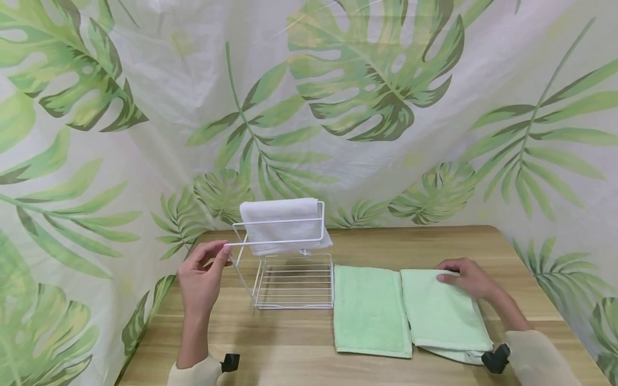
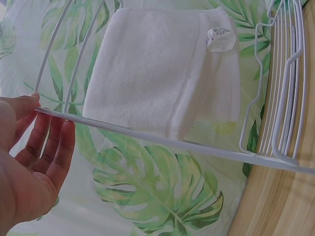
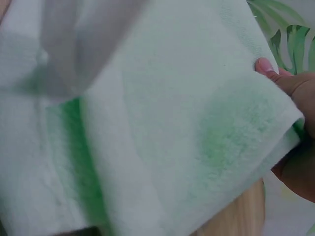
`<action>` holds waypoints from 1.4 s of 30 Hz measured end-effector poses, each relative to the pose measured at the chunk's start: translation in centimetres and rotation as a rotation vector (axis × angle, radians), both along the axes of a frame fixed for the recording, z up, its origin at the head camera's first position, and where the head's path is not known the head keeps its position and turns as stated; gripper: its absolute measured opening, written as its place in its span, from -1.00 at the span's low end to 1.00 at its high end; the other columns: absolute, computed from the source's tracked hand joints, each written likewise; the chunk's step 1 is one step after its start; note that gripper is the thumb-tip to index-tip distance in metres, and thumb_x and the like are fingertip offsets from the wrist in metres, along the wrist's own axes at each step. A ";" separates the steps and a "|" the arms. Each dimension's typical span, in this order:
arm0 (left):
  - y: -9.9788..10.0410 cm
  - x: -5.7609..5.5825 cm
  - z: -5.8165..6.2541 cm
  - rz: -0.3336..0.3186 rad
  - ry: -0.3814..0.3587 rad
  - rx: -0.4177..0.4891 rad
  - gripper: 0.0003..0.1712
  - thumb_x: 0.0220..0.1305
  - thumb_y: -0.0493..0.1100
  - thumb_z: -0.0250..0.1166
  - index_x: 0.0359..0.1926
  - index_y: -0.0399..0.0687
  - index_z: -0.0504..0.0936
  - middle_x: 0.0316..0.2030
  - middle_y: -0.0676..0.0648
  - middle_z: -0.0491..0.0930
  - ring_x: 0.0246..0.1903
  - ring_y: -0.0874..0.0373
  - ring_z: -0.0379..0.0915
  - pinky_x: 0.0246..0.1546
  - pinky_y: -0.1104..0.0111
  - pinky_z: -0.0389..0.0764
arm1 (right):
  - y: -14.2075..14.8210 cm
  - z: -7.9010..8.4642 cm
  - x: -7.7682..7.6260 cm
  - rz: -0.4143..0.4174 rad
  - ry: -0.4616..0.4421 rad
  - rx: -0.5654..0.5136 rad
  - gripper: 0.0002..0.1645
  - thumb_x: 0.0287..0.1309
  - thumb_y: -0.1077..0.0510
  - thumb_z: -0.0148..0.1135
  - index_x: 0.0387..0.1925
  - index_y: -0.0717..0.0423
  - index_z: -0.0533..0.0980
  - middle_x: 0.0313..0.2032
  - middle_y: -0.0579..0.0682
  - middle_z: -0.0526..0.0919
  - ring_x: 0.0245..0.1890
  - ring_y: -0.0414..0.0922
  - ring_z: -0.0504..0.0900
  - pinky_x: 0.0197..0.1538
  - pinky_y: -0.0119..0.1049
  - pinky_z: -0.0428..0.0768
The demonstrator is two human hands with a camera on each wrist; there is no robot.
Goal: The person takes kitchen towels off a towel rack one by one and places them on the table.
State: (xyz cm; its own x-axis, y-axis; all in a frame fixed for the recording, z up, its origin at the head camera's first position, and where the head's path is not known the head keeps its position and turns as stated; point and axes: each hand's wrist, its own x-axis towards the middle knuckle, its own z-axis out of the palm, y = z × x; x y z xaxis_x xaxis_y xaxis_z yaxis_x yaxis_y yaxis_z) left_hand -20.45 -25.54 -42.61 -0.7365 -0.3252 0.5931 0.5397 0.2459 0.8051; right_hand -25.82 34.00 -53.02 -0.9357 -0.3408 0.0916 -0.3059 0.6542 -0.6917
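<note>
Both hands are at work, the left hand (image 1: 201,276) with its thumb and curled fingers pinching a top corner of a white wire rack (image 1: 294,308). Just right of that hand, a folded white towel (image 1: 280,210) sits in the rack's upper part, its label near the bottom edge; the slatted base stands lower, on the wood-grain table (image 1: 299,343). Between the hands, beside the base, a green towel (image 1: 372,311) lies flat. Next to it, the right hand (image 1: 465,277) grips a paler green folded towel (image 1: 444,313) by its far edge, thumb on top.
</note>
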 end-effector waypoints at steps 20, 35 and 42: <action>0.3 -0.3 -0.2 -0.020 0.021 0.004 -0.83 0.33 -0.50 0.42 -0.09 -0.55 0.73 -0.29 0.10 0.78 -0.43 0.30 0.72 -0.39 0.55 0.81 | 0.0 -2.2 -0.3 -0.036 -0.015 0.054 -0.84 0.42 0.13 0.41 -0.06 0.06 0.78 -0.11 -0.03 0.84 -0.09 -0.17 0.73 -0.04 -0.34 0.69; 0.1 -0.1 -0.3 0.001 -0.001 0.001 -0.79 0.37 -0.41 0.44 -0.08 -0.55 0.73 -0.30 -0.05 0.77 -0.40 0.29 0.72 -0.37 0.56 0.80 | -3.8 3.9 -0.6 -0.071 0.112 0.051 -0.64 0.56 0.11 0.27 0.15 0.29 0.69 -0.02 0.14 0.83 0.01 0.11 0.77 0.10 -0.03 0.79; 0.0 0.0 0.0 0.009 -0.012 -0.005 -0.84 0.38 -0.44 0.42 -0.07 -0.49 0.76 -0.29 0.11 0.77 -0.39 0.32 0.71 -0.37 0.54 0.81 | -7.7 7.8 -1.1 -0.066 0.140 -0.005 -0.56 0.57 0.00 0.27 0.24 0.22 0.64 0.13 0.20 0.78 0.14 0.20 0.73 0.25 0.30 0.70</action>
State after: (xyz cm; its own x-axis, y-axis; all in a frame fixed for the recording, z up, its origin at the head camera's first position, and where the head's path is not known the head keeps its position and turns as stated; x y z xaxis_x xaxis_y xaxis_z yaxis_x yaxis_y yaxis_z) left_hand -20.41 -25.54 -42.64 -0.7409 -0.3288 0.5856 0.5276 0.2546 0.8105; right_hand -26.95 26.33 -45.24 -0.9340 -0.2783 0.2243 -0.3562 0.6729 -0.6483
